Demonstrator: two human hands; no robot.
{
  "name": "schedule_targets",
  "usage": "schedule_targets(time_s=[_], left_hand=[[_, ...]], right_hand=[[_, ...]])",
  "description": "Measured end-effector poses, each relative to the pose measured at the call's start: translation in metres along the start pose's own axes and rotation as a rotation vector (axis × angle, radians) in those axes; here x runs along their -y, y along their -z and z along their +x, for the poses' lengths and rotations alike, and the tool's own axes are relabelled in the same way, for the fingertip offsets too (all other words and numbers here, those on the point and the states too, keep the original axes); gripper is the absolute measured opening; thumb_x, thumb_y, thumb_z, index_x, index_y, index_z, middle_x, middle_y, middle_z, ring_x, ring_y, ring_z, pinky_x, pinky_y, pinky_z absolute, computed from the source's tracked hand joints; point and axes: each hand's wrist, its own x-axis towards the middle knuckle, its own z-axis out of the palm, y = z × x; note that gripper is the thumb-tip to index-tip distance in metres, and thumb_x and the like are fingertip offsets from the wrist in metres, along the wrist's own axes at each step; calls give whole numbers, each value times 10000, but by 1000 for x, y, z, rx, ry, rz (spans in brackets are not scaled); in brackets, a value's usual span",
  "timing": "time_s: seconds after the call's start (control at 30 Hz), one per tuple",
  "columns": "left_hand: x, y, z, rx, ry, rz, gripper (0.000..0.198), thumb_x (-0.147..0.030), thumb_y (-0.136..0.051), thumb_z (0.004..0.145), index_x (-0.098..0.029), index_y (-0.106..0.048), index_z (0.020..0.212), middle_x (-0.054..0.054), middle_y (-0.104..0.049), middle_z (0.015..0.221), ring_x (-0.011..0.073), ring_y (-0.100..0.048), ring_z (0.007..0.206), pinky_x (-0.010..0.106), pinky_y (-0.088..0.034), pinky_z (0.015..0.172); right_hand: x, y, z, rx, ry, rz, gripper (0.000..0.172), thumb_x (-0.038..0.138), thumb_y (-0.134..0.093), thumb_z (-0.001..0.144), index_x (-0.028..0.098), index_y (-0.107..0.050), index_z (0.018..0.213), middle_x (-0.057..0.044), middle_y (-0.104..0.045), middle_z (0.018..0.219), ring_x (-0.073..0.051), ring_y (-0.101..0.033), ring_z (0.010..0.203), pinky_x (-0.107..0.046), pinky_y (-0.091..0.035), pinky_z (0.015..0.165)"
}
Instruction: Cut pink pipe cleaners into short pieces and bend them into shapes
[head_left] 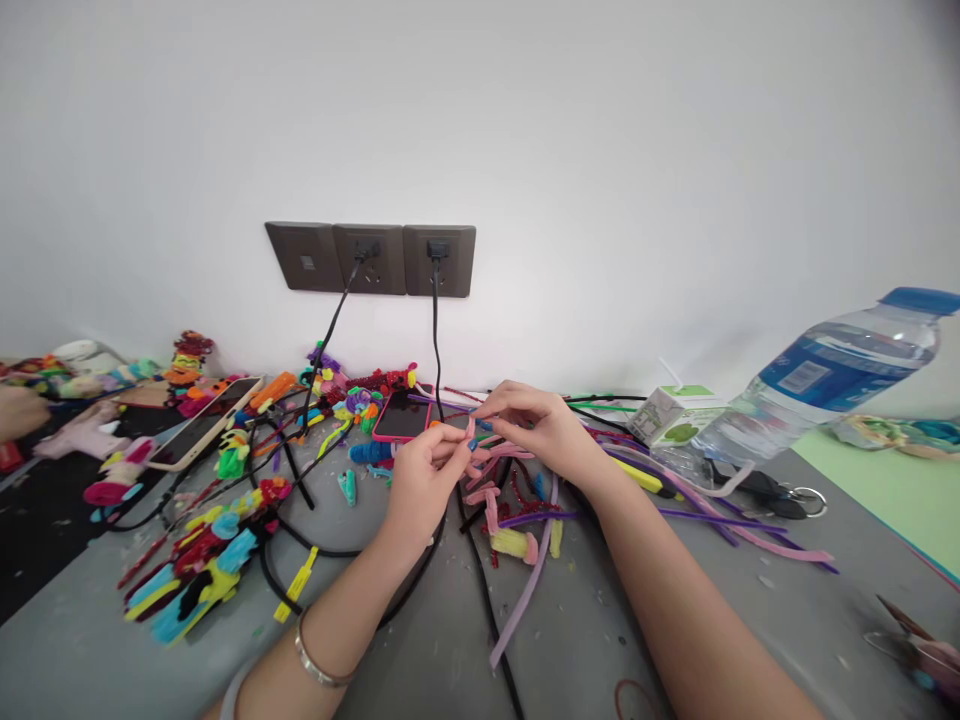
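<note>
My left hand [424, 480] and my right hand [532, 420] meet above the grey table [570, 640], both pinching a small pink pipe-cleaner piece [474, 445] with a blue bit at its tip. Below the hands lie more pipe cleaners: a pink twisted one [489, 505], a yellow piece [510, 543] and a long lilac one [525, 590]. A silver bracelet [315, 662] circles my left wrist.
Two black cables [435, 330] run from wall sockets [371, 258] to a pink-cased phone [403, 415] and a second phone [202, 422]. Colourful pipe-cleaner figures [199, 570] lie at the left. A water bottle [817, 385], a small carton [667, 415] and scissors [772, 490] sit right.
</note>
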Motion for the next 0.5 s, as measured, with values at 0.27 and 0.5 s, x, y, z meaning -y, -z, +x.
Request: schedule_targets(time_s=[0.27, 0.5], left_hand=[[-1, -2, -2, 13, -50, 6, 172, -331, -620, 840, -168, -640, 892, 70, -764, 807, 195, -727, 721, 294, -576, 721], [-1, -1, -2, 0, -65, 58, 168, -332, -624, 843, -171, -646, 888, 64, -763, 820, 206, -745, 760, 281, -581, 705]], right_hand=[[0, 5, -2, 51, -156, 113, 175, 265, -631, 856, 171, -751, 940, -68, -668, 869, -176, -584, 747, -300, -438, 641], [-1, 6, -4, 59, -202, 197, 166, 307, -649, 854, 181, -735, 921, -63, -685, 897, -181, -608, 765, -309, -485, 675]])
